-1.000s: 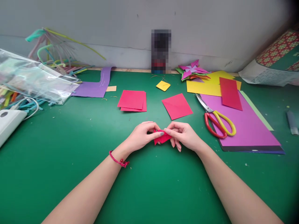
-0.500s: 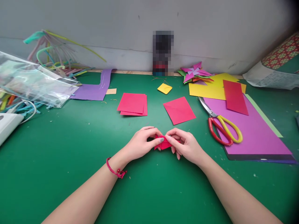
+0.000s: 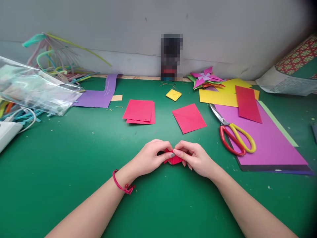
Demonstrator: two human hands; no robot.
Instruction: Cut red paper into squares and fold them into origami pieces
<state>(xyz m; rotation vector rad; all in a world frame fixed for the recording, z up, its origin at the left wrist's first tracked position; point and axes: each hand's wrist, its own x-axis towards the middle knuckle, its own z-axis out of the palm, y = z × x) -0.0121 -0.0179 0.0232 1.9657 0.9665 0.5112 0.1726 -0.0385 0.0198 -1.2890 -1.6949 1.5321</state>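
Between my two hands is a small folded piece of red paper (image 3: 176, 160), partly covered by the fingers. My left hand (image 3: 152, 156) pinches its left side, thumb on top. On the other side my right hand (image 3: 196, 155) pinches it, the thumb pressing near its top edge and close to the left thumb. Just beyond the hands, a red paper square (image 3: 189, 118) lies flat on the right, and a stack of red squares (image 3: 138, 110) lies on the left.
Red-and-yellow-handled scissors (image 3: 232, 134) rest on purple sheets (image 3: 274, 145) at the right. Behind them are yellow paper (image 3: 218, 96), a red strip (image 3: 248, 104) and folded paper stars (image 3: 205, 78). Purple paper (image 3: 95, 98), a clear plastic bag (image 3: 37, 87) and pipe cleaners (image 3: 66, 71) lie left.
Both hands have come slightly nearer to me with the folded red paper, and their thumbs are closer together. The view has shifted a little; other things lie as before.
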